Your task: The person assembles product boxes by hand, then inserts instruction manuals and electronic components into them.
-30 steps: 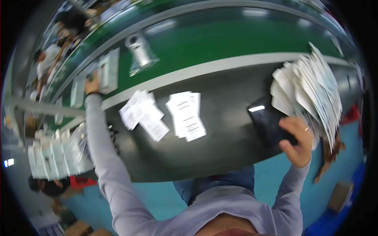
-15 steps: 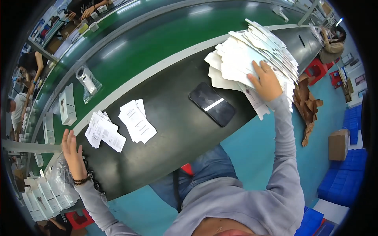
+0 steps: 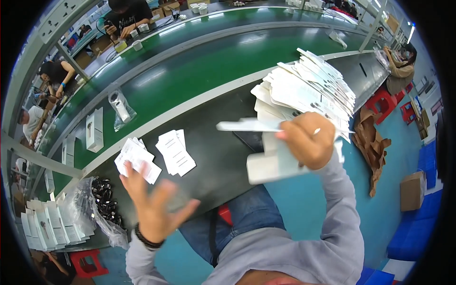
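Dark worktable (image 3: 213, 156), flat white carton (image 3: 275, 164) gripped under right hand (image 3: 308, 141)

The dark bench (image 3: 213, 156) bore two paper-slip piles (image 3: 137, 159) (image 3: 175, 152), stacked white cartons (image 3: 308, 90) and bagged black parts (image 3: 102, 202).

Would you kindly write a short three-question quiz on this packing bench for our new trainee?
1. True or false: the right hand holds a flat white carton.
2. The left hand is: A) gripping a leaflet, B) open above the dark table, C) out of view.
3. How many small piles of white leaflets lie on the table beyond the left hand?

Key: 1 true; 2 B; 3 two.
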Demonstrator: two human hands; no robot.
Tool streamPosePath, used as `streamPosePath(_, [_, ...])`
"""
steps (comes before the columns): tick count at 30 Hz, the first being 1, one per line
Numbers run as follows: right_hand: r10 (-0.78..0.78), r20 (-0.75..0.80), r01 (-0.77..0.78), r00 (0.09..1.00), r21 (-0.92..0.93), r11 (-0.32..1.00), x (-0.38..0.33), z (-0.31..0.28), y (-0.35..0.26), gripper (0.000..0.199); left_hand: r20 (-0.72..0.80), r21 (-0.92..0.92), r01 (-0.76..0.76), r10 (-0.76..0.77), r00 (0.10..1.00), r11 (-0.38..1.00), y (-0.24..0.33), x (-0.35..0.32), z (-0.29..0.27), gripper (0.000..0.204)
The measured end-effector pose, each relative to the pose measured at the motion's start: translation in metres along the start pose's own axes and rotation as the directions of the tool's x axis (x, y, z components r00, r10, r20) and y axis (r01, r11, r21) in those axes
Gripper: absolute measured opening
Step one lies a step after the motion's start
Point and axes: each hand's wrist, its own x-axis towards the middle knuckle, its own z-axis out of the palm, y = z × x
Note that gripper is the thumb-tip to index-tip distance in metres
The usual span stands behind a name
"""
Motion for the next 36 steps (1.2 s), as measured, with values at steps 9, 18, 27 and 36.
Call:
streamPosePath(9, [-0.025,-0.062,0.06,0.998,0.65,0.758,0.04,0.066,-0.071,0.029,-0.018,0.248,-0.175,0.185,0.983,0.953,0.028,0.005,0.06,0.064])
streamPosePath(18, [0.238,0.719,-0.743,0.653,0.67,0.013,-0.042,0.046,-0.041,0.047,0.343,0.371,-0.001,-0.136,0.929,0.929,0.017,-0.024,0.01,0.095])
streamPosePath(27, [0.121,0.714,-0.353,0.69,0.478,-0.804,-0.099,0.049,-0.109,0.051,0.564,0.175,-0.045,-0.063,0.824,0.984,0.044,-0.028,0.025,0.117])
streamPosePath(36, [-0.076,0.785,-0.295,0.615,0.14,-0.945,-0.106,0.036,-0.098,0.038,0.521,-0.24,0.048,0.087,0.849,0.97,0.056,-0.028,0.048,0.127])
